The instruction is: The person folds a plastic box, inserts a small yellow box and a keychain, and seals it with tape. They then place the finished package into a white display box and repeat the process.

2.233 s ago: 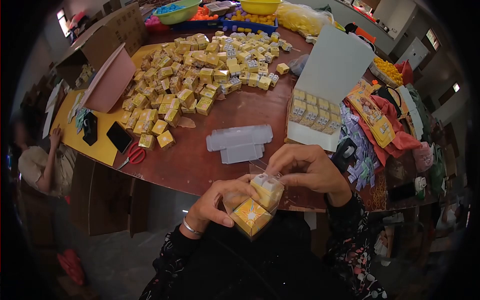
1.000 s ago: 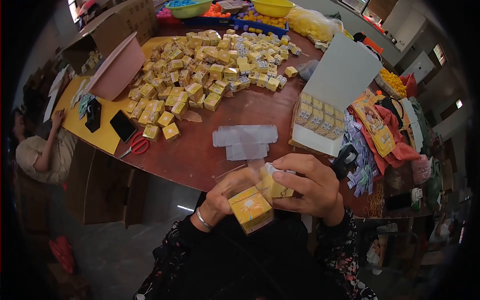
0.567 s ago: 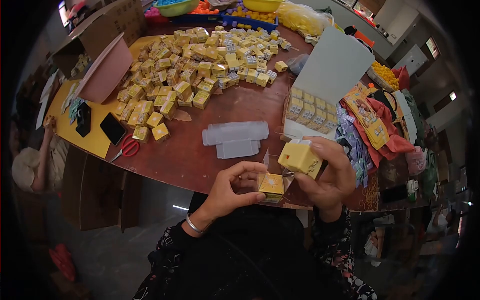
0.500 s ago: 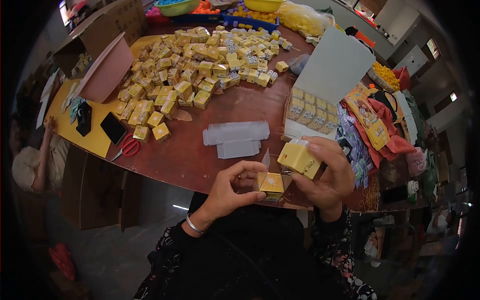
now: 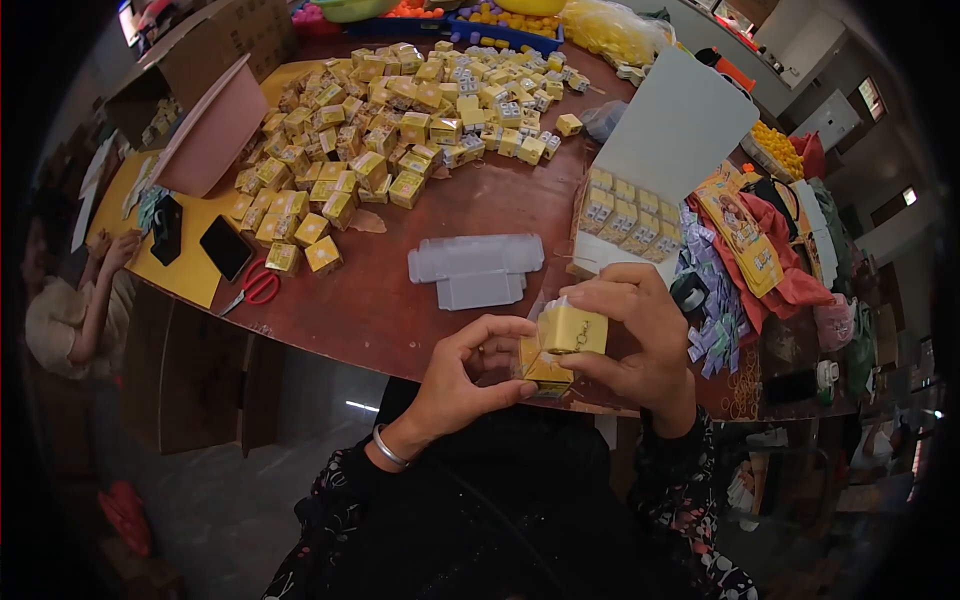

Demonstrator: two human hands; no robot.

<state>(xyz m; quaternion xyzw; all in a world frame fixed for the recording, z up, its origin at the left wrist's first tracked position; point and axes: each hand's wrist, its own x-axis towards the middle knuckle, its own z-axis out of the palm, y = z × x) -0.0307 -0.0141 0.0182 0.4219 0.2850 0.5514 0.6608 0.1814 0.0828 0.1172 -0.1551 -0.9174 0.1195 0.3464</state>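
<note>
My left hand [image 5: 458, 372] is closed around a small clear-walled box [image 5: 549, 378] with yellow sides, near the table's front edge. Between the thumb and fingers of my right hand [image 5: 648, 345] is a yellow block [image 5: 577, 328] with a small line drawing on its face. The block is over the box's top, overlapping it in view; whether its lower edge is inside cannot be seen. A flattened clear plastic box [image 5: 478, 270] lies on the table just beyond my hands.
A big heap of small yellow boxes [image 5: 370, 150] covers the far left of the table [image 5: 400, 330]. Red scissors [image 5: 262, 284], a phone [image 5: 227, 248] and a pink basin [image 5: 210, 130] are leftward. On the right stand an open white carton [image 5: 670, 130] with rows of blocks and purple packets [image 5: 715, 310].
My right hand has brought the yellow block left and turned it, from beside the box to over its top. My left hand keeps its hold. At far left, another person's hands have moved.
</note>
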